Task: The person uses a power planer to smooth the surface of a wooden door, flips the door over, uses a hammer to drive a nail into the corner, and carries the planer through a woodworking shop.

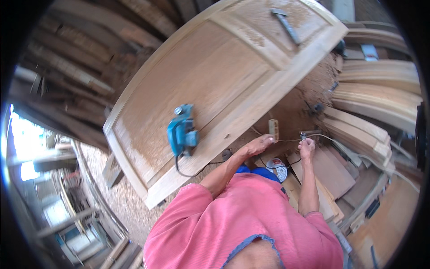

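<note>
My left hand (260,144) is closed on a pale yellow socket block (273,127), an extension socket with slots along its face. A short way to the right, my right hand (307,149) pinches a small dark plug (303,135); its prongs are too small to make out. A pale cord (331,138) runs from the block past my right hand toward the right. On a large wooden panel (197,80) lies a blue electric planer (181,132). Its black cord (179,169) drops over the panel's near edge and passes behind my left arm.
A hammer-like tool (286,28) lies on the panel's far right. Curved timber pieces (376,94) are stacked at right, with boards (331,172) below my right hand. A round white tub (277,169) stands between my forearms. Rough planks (71,58) fill the far left.
</note>
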`<state>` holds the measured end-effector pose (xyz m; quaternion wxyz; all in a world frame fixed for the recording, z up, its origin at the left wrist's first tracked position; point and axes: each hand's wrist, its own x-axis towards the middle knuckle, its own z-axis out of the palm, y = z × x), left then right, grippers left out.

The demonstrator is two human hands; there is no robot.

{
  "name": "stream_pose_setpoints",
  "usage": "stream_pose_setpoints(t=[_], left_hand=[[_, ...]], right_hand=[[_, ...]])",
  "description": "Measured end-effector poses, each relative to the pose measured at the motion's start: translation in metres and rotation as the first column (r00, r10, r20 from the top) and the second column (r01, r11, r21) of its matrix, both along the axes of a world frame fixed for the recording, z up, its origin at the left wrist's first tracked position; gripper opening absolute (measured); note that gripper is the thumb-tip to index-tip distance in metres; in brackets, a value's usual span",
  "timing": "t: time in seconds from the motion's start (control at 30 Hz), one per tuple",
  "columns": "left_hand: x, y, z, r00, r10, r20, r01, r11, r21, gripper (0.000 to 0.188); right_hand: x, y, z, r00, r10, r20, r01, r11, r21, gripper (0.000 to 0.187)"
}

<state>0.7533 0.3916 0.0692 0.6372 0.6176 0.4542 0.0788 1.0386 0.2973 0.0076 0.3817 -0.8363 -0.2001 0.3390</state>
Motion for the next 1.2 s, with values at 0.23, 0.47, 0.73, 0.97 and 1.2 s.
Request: stream_pose_setpoints(t=[0.23,0.47,0.73,0.97,1.2], left_hand=[[-0.226,-0.056,0.088,0.679,0.497,0.541,-0.084,0.784,-0.615,0.034],[-0.364,-0.142,0.052,0.592,0.761,-0.265,-0.729,0.646,0.226,0.054],[-0.311,-0.151,0.047,0.454,0.888,0.076,-0.726,0.418,-0.546,0.027],[-0.361,-0.155,0.061,0.4,0.914,0.063,-0.589,0.309,-0.746,0.04],[-0.343,-0.083,0.166,0.893,0.442,-0.083,-0.341,0.786,0.515,0.063]], right_hand=[[-0.118,0.075,0.06,0.692,0.63,0.353,-0.663,0.748,-0.033,0.031],[-0.29,0.072,0.101,0.123,0.989,-0.081,-0.987,0.13,0.089,0.038],[-0.411,0.001,0.095,-0.375,0.915,-0.147,-0.915,-0.341,0.214,0.04],[-0.352,-0.025,0.095,-0.086,0.988,0.124,-0.938,-0.038,-0.344,0.022],[-0.348,0.02,0.21,0.499,0.81,0.307,-0.866,0.465,0.181,0.029]])
